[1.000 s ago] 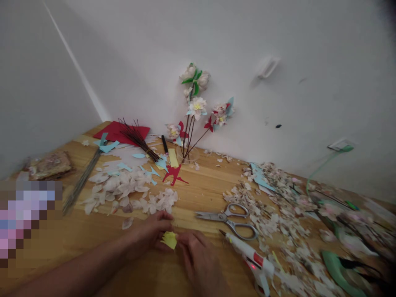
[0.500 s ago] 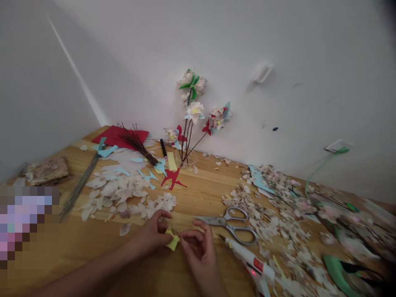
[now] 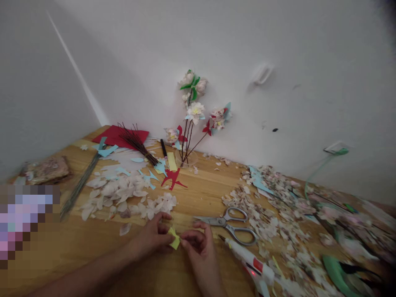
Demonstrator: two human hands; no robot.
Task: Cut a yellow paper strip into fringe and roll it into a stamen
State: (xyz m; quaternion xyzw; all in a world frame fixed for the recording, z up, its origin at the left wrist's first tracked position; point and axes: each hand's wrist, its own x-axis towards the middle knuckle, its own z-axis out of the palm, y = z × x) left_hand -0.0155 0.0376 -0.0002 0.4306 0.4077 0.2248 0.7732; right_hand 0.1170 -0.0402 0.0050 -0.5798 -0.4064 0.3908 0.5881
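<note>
A small piece of yellow paper (image 3: 175, 240) is held low over the front of the wooden table, its edge cut or fringed. My left hand (image 3: 157, 234) pinches it from the left between thumb and fingers. From the right, my right hand (image 3: 198, 243) grips its other edge with thumb and forefinger, the remaining fingers curled. Just beyond my right hand lie grey-handled scissors (image 3: 227, 222), blades pointing left. A white glue gun (image 3: 250, 260) with a red light rests right of that hand. Loose pale petals (image 3: 123, 192) are heaped past my left hand.
A clear vase (image 3: 190, 159) of petal flowers (image 3: 195, 111) stands by the wall. Around it are red paper scraps (image 3: 172, 179), a yellow strip (image 3: 172, 161) and a bundle of brown twigs (image 3: 140, 145). Dried petals (image 3: 272, 222) and a green tape roll (image 3: 335, 274) cover the right side.
The yellow paper has turned slightly and shifted a little to the right between my fingers. Both hands keep their pinch; the things on the table stay put.
</note>
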